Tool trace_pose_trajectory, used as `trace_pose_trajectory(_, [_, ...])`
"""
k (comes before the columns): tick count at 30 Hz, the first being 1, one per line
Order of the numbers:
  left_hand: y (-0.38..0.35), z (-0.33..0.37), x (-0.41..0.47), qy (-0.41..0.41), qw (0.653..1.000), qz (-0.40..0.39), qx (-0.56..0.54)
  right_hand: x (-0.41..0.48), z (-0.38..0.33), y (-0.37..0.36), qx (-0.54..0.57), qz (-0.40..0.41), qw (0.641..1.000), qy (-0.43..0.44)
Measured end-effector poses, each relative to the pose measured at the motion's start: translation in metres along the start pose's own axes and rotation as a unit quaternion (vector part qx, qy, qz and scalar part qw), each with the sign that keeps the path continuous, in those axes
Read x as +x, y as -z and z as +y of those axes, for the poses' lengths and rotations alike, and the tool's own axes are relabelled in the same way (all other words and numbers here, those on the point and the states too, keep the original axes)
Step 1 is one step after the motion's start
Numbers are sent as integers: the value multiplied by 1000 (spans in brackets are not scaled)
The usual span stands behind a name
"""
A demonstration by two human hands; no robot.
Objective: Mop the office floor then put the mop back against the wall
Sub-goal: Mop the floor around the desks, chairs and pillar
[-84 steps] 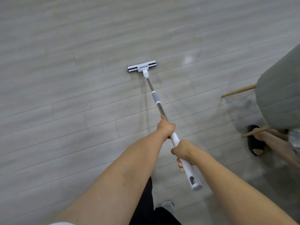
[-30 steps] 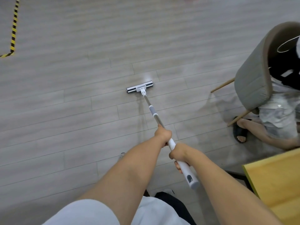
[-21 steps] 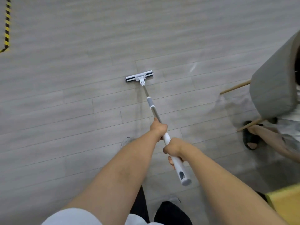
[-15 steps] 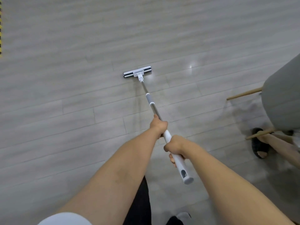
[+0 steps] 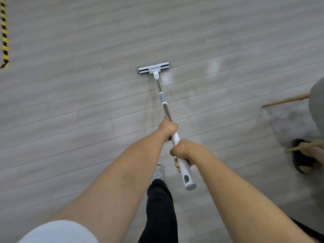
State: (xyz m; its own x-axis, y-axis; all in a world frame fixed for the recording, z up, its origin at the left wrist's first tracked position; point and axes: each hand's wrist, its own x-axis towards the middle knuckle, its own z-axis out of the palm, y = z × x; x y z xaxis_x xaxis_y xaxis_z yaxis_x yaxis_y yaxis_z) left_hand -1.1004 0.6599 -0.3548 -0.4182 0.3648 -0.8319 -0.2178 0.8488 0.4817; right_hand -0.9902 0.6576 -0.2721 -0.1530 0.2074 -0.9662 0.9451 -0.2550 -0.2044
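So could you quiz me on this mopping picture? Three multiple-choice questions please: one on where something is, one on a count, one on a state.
1. Where does the striped tape run?
A) along the left edge of the view
B) along the right edge of the view
C) under the mop

2. How many hands grip the mop handle?
A) none
B) one
C) two

3. How is the mop head?
A) lifted in the air
B) down on the floor
C) leaning on a wall

Answers:
1 A: the yellow-and-black strip sits at the far left.
2 C: the left hand grips further down the pole, and the right hand grips nearer the white end.
3 B: it lies flat on the grey planks, well ahead of the person.
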Motion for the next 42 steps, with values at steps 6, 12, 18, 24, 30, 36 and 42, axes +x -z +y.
trace_pose_trajectory(6, [-56,-91,-91,-3,1000,-12,10,-45,120,-44,-24,-1,999,-28])
trace_pose_trajectory(12, [-119,-229,-224,6,1000,-20,-15,-112,284,-130,-45,-11,999,-27])
trace_pose_trajectory(18, [-171,-335,-330,22,999,-27,-27,-177,413,-189,-53,-25,998,-24])
trace_pose_trajectory(24, [-188,-365,-370,22,999,-18,-34,-209,451,-203,-72,-18,997,-14])
trace_pose_trajectory(30, [-172,-362,-358,27,999,-19,-27,-201,438,-212,-62,5,998,-1])
trace_pose_trajectory(36, [-155,-336,-309,36,998,-27,-49,-172,397,-197,-57,30,998,-4])
trace_pose_trajectory(42, [-70,-279,-237,27,998,-28,-55,-133,281,-196,-54,30,998,-1])
